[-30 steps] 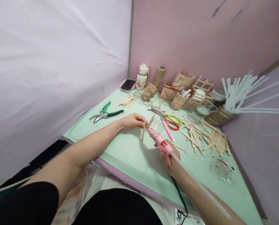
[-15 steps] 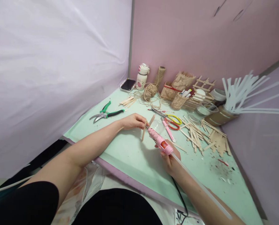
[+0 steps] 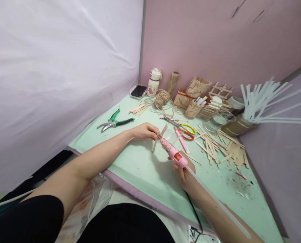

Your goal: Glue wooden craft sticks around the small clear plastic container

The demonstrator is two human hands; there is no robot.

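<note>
Between the fingers of my left hand are wooden craft sticks, held upright near the middle of the table; how they are joined is hard to make out. My right hand is wrapped round the handle of a pink glue gun. Its nozzle points to the left and meets the sticks by my left fingertips. A long clear glue stick runs out of the gun's back end over my right forearm. Just behind the gun sits a clear plastic piece, partly hidden.
Green-handled pruning shears lie left of my hands. Scissors, a pink pen-like tool and a heap of craft sticks lie to the right. Twine, a bottle, a phone and a holder of white sticks stand behind.
Hardly anything differs. The glue gun's nozzle stays at the craft sticks, and both hands keep their places apart from a very slight shift of the view.
</note>
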